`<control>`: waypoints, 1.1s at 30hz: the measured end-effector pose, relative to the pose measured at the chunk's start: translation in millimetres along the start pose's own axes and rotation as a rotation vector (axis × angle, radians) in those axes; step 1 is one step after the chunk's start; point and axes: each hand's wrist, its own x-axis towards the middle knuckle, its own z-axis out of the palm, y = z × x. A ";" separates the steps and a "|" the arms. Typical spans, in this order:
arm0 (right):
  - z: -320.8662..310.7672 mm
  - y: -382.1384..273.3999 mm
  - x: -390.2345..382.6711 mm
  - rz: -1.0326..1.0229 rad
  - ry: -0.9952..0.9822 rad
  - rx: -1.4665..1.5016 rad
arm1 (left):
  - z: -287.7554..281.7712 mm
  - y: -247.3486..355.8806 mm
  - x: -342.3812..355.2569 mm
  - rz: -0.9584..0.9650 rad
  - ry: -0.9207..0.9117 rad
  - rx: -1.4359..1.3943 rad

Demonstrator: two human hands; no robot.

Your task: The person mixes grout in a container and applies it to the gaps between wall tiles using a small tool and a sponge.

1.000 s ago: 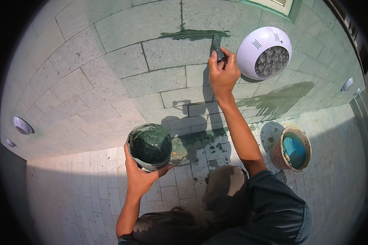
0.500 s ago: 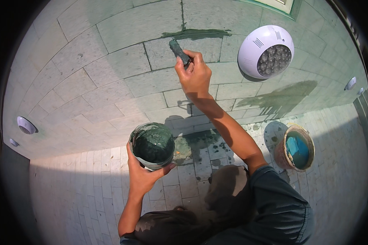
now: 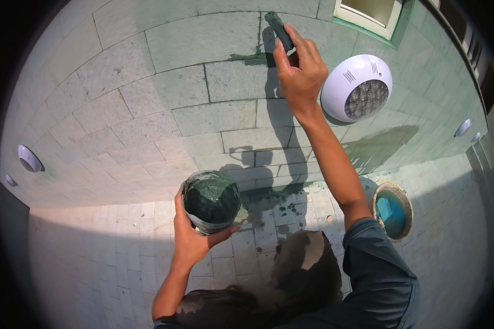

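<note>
My left hand (image 3: 195,238) is wrapped round the lower side of a small tub (image 3: 211,223), holding it upright in front of the wall. Wet, dark green paste (image 3: 209,200) coats its inside. Raised high at the wall, my right hand (image 3: 304,71) pinches a small bar-shaped piece (image 3: 279,32) caked in the same green between thumb and fingers. The bar's upper end is beside a vertical joint. A dark green smear (image 3: 246,56) lies along a horizontal joint of the tiled wall (image 3: 203,38); my hand and its shadow cover part of it.
A round white lamp (image 3: 357,88) juts from the wall just right of my right forearm; smaller lamps (image 3: 31,158) are farther off. A bucket (image 3: 392,211) with blue-green contents stands on the paved floor (image 3: 104,263) at right. A window frame (image 3: 370,16) is above.
My right hand has gone up and to the right with the bar, from below the smear to above it. The tub stays in my left hand. The whole view has shifted slightly.
</note>
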 end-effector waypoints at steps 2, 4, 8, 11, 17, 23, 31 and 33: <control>-1.0 -1.5 2.9 0.005 -0.013 0.004 | -1.0 -3.3 -0.8 0.008 -0.005 0.013; -3.1 -6.0 1.7 0.043 -0.025 0.021 | -2.9 -2.3 -1.1 0.016 -0.004 0.019; -14.1 -20.8 -26.3 0.163 -0.138 0.052 | -5.8 -3.7 -2.2 0.030 -0.001 0.042; -12.8 -28.8 -48.5 0.235 -0.197 0.149 | -4.7 -3.2 -2.7 -0.004 -0.011 0.030; 7.8 -34.4 -55.6 0.460 -0.229 0.342 | -3.4 2.1 -3.8 0.011 -0.009 0.030; -1.8 -25.3 -58.7 0.469 -0.197 0.197 | -3.7 1.5 -3.8 0.011 -0.004 0.004; 10.9 -6.3 -68.7 -0.084 -0.258 0.126 | -2.0 0.9 -3.0 0.016 -0.025 0.035; 17.0 2.7 -66.3 -0.197 -0.324 0.066 | -1.2 1.9 -3.4 0.021 -0.026 0.033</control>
